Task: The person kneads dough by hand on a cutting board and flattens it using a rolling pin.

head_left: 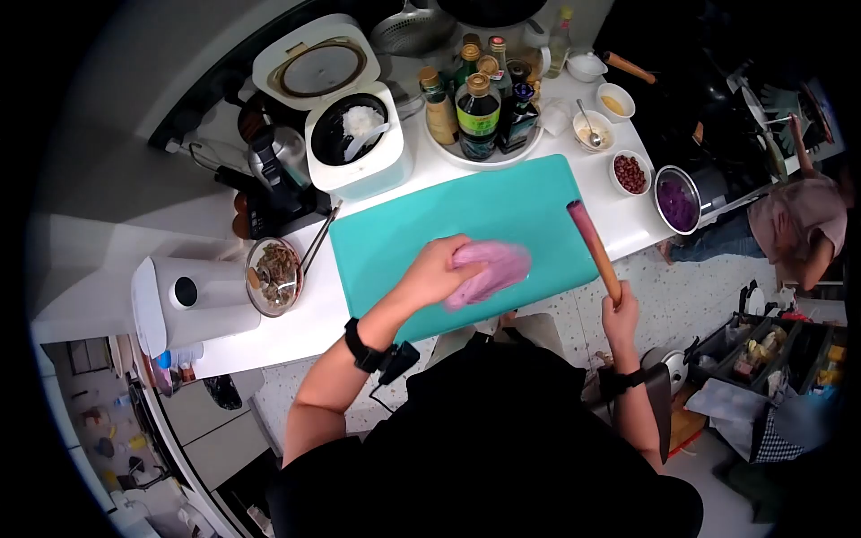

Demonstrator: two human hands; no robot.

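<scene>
Precariously, your left hand [438, 273] clamps a soft, flattened pink dough piece [499, 267], blurred, over the flat teal rectangular mat [395, 229]; its limp weight could tear it. Beyond the mat's near right corner, your right hand [620, 314] wraps a brown wooden rolling pin [599, 249], which a loosened grip could drop.

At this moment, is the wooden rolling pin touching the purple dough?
Apart. The head view shows a strip of turquoise mat between the purple dough and the wooden rolling pin, which the right hand holds to the side.
</scene>
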